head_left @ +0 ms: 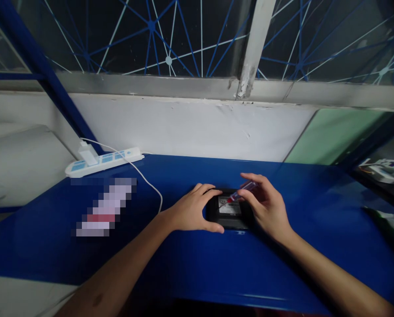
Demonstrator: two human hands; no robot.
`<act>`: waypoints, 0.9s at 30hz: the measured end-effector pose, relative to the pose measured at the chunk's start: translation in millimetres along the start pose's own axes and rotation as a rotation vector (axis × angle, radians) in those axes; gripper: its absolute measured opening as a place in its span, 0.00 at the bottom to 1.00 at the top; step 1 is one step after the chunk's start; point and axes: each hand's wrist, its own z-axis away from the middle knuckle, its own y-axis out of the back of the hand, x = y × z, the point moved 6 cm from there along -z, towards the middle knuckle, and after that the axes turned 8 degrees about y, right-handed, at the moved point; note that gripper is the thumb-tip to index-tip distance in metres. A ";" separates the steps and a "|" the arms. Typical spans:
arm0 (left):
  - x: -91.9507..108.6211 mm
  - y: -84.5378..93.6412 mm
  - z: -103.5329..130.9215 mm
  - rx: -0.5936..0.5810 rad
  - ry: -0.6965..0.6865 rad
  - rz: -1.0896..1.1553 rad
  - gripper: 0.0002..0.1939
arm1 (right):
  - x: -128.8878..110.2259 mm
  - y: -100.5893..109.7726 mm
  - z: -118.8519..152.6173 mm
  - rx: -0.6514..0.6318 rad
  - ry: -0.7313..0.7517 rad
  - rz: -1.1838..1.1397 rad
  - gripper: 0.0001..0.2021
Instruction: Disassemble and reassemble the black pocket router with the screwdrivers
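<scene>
A black flat rectangular device (pixel 228 222) with a white printed label (pixel 229 206) lies on the blue table. My left hand (pixel 193 210) grips its left side, thumb at the near edge and fingers at the far edge. My right hand (pixel 267 207) is closed around the clear handle of a screwdriver (pixel 245 190) with a red collar. The screwdriver slants down to the left over the label, its thin shaft pointing towards the device's left part. Whether the tip touches a screw is too small to tell. My right hand hides the device's right end.
A white power strip (pixel 106 161) with a plugged-in charger (pixel 88 153) stands at the back left of the table (pixel 184 268). Its white cable (pixel 147 178) runs towards my left wrist. A blurred-out item (pixel 106 207) lies on the left, a dark green and white packet (pixel 390 226) at the right.
</scene>
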 end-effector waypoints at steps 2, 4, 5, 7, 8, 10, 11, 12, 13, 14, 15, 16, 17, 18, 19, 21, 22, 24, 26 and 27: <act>-0.1 0.0 0.2 0.009 -0.007 0.015 0.52 | 0.6 -0.1 0.9 0.023 -0.028 -0.047 0.20; -0.5 -0.3 0.8 0.012 -0.012 0.021 0.52 | 0.0 -2.3 2.0 0.027 -0.045 -0.109 0.21; -0.8 -0.5 1.0 0.011 -0.012 0.017 0.52 | -0.7 -3.7 2.6 0.020 -0.050 -0.132 0.20; -1.2 -0.7 1.3 0.008 -0.010 0.004 0.51 | -1.8 -6.5 3.8 -0.003 -0.060 -0.154 0.18; -1.2 -0.7 1.4 0.008 -0.009 -0.003 0.52 | -2.2 -7.5 4.2 -0.013 -0.061 -0.158 0.17; -1.0 -0.5 1.5 0.009 -0.007 -0.014 0.52 | -3.1 -8.0 4.4 -0.014 -0.043 -0.160 0.16; -0.7 -0.5 1.5 0.008 -0.008 -0.018 0.52 | -3.5 -7.6 4.2 -0.006 -0.023 -0.154 0.16; -0.2 -0.5 1.6 0.007 -0.010 -0.020 0.52 | -3.8 -6.9 4.0 0.007 0.000 -0.144 0.16; 0.1 -0.5 1.7 0.006 -0.011 -0.019 0.52 | -4.0 -6.2 3.8 0.022 0.021 -0.135 0.16; 0.4 -0.5 1.8 0.007 -0.011 -0.015 0.52 | -3.8 -5.7 3.7 0.036 0.034 -0.127 0.15; 0.5 -0.4 1.9 0.008 -0.010 -0.008 0.52 | -3.4 -5.1 3.7 0.051 0.039 -0.121 0.14; 0.5 -0.4 2.1 0.009 -0.009 -0.002 0.51 | -2.9 -4.6 3.9 0.064 0.034 -0.116 0.14; 0.5 -0.4 2.2 0.010 -0.008 0.004 0.51 | -2.3 -4.2 4.1 0.074 0.021 -0.113 0.13; 0.4 -0.3 2.2 0.011 -0.006 0.007 0.51 | -2.1 -4.0 4.3 0.077 0.006 -0.115 0.14; 0.3 -0.2 2.3 0.011 -0.006 0.008 0.51 | -2.3 -4.2 4.5 0.073 -0.009 -0.126 0.15; 0.1 -0.1 2.2 0.008 -0.004 0.007 0.51 | -4.0 -6.2 4.9 0.037 -0.035 -0.168 0.19; 0.0 0.0 2.1 0.007 -0.004 0.007 0.51 | -5.2 -8.0 5.2 0.009 -0.046 -0.193 0.21; 0.2 0.4 2.0 0.006 -0.006 0.009 0.51 | -7.9 -11.7 6.1 -0.039 -0.059 -0.219 0.22; 0.9 0.8 1.8 0.004 -0.010 0.011 0.51 | -9.9 -14.4 7.0 -0.061 -0.063 -0.196 0.21; 1.1 1.0 1.7 0.001 -0.006 0.010 0.50 | -10.3 -15.1 7.1 -0.060 -0.061 -0.180 0.22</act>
